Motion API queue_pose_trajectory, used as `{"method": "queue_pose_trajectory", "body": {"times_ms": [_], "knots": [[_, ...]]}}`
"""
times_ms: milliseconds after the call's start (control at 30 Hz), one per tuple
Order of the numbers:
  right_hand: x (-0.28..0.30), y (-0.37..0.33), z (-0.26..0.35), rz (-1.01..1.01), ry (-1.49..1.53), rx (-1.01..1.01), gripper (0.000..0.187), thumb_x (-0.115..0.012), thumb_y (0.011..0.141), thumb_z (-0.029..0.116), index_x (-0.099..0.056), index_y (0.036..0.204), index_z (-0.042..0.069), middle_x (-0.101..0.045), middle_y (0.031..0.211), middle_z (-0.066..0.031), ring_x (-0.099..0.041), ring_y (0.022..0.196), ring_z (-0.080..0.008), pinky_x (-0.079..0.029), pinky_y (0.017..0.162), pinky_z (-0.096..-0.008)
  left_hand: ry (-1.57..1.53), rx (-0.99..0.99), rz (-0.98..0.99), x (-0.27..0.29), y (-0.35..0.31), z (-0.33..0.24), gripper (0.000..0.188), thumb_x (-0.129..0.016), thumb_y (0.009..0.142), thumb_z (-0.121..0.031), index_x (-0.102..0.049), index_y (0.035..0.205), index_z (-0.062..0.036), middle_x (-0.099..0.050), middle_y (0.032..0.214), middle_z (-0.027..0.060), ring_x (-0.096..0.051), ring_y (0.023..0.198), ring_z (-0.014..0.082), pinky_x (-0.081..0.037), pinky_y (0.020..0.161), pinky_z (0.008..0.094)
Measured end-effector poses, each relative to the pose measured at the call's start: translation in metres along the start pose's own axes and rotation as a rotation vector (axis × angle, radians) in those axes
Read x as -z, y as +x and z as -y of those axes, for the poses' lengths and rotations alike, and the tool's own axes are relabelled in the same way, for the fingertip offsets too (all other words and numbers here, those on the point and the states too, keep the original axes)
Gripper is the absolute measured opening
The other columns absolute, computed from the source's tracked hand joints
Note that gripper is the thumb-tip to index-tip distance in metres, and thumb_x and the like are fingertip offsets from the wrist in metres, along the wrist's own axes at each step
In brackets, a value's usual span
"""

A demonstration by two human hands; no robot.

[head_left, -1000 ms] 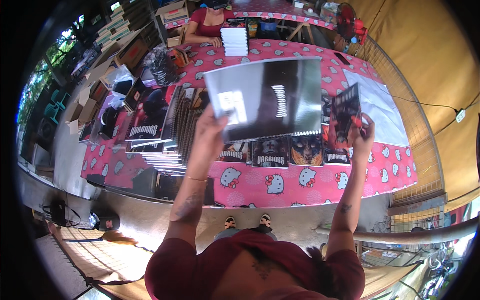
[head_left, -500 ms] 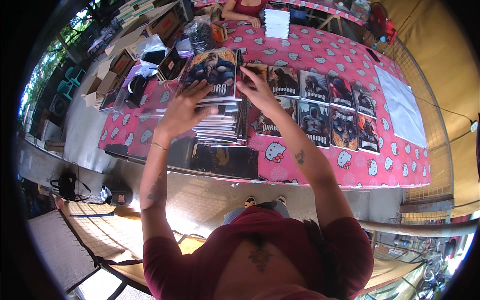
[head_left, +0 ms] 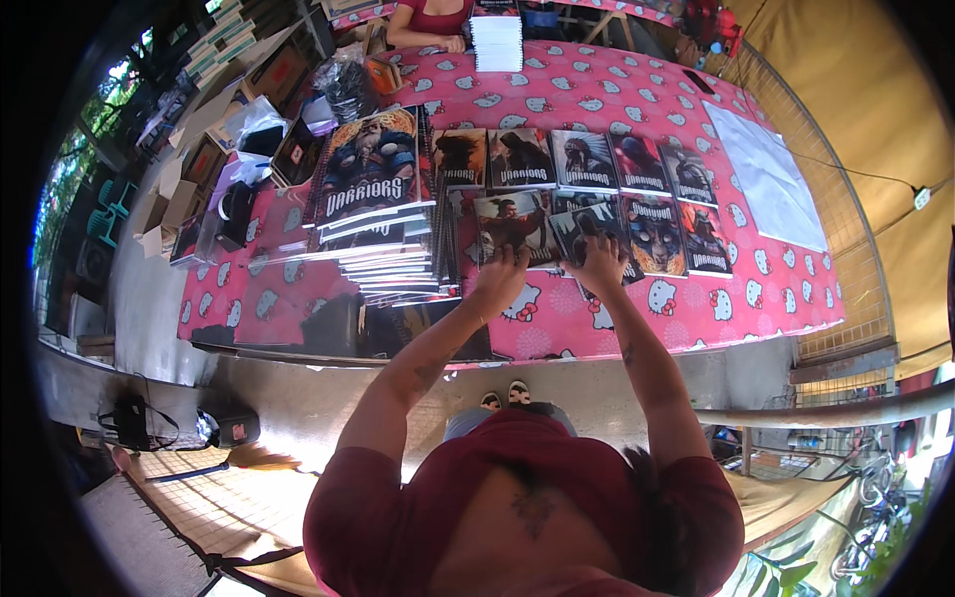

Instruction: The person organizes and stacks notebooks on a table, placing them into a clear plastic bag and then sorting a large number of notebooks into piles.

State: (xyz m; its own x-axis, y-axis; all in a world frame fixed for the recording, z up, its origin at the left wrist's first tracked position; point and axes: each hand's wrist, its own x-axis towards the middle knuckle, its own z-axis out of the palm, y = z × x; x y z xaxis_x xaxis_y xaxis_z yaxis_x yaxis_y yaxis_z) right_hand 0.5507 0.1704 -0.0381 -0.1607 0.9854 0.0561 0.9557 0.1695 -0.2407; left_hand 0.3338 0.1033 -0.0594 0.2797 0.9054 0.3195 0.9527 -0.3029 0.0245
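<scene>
Dark illustrated notebooks lie in two rows on the pink table cover. My left hand (head_left: 502,277) is closed at the lower edge of the notebook with a red-caped figure (head_left: 512,221), fingers bent onto its cover. Beside it, my right hand (head_left: 599,265) grips the lower part of a slightly tilted dark notebook (head_left: 580,223), fingers over the cover and thumb at its left side. To the left of my hands stands a tall, uneven stack of larger spiral notebooks (head_left: 370,164), a bearded warrior on the top cover.
A white sheet (head_left: 766,174) lies at the right and a phone (head_left: 698,82) beyond it. Across the table, a person's arm (head_left: 428,40) rests near a white stack of notebooks (head_left: 497,45). Bagged items (head_left: 348,88) and cardboard boxes (head_left: 274,80) crowd the far left.
Both hands have left the big stack and come right and nearer, onto two notebooks of the near row. One of these now lies at a slant. The whole view has shifted.
</scene>
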Motion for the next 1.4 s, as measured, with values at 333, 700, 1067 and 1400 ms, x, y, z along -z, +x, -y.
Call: {"method": "queue_pose_trajectory", "body": {"times_ms": [333, 700, 1067, 1400], "knots": [[0.097, 0.070, 0.028, -0.335, 0.472, 0.300, 0.044, -0.071, 0.080, 0.026, -0.062, 0.116, 0.003, -0.068, 0.098, -0.0240, -0.068, 0.084, -0.0388, -0.055, 0.076, -0.0470, -0.691, 0.427, -1.021, 0.295, -0.011, 0.045, 0.019, -0.046, 0.097, -0.013, -0.056, 0.100, 0.0029, -0.054, 0.082, 0.0078, -0.051, 0.078, 0.0157, -0.043, 0.069, 0.0325], [0.050, 0.048, 0.047, -0.026, 0.207, 0.211, 0.037, -0.063, 0.081, 0.012, -0.057, 0.115, -0.001, -0.065, 0.089, -0.0261, -0.064, 0.084, -0.0467, -0.053, 0.072, -0.0523, -0.770, 0.514, -1.538, 0.390, -0.078, 0.164, 0.040, -0.062, 0.094, -0.022, -0.056, 0.120, 0.0075, -0.062, 0.116, 0.0126, -0.060, 0.100, 0.0164, -0.048, 0.086, 0.0289], [0.179, 0.039, 0.230, -0.106, 0.681, 1.160, 0.025, -0.061, 0.083, -0.003, -0.063, 0.107, 0.005, -0.066, 0.117, -0.0206, -0.063, 0.112, -0.0304, -0.047, 0.094, -0.0362, 0.120, 0.003, -0.499, 0.350, -0.014, 0.166, 0.063, -0.070, 0.081, -0.017, -0.048, 0.138, -0.0021, -0.049, 0.141, 0.0192, -0.046, 0.130, 0.0377, -0.038, 0.108, 0.0450], [0.002, 0.176, 0.208, -0.203, 0.616, 0.543, 0.052, -0.071, 0.081, 0.017, -0.055, 0.129, 0.006, -0.061, 0.126, -0.0168, -0.057, 0.120, -0.0341, -0.045, 0.099, -0.0382, -0.621, 0.519, -0.681, 0.228, 0.057, 0.343, 0.041, -0.053, 0.100, -0.030, -0.061, 0.122, 0.0039, -0.069, 0.100, 0.0175, -0.063, 0.087, 0.0186, -0.048, 0.081, 0.0300]]}}
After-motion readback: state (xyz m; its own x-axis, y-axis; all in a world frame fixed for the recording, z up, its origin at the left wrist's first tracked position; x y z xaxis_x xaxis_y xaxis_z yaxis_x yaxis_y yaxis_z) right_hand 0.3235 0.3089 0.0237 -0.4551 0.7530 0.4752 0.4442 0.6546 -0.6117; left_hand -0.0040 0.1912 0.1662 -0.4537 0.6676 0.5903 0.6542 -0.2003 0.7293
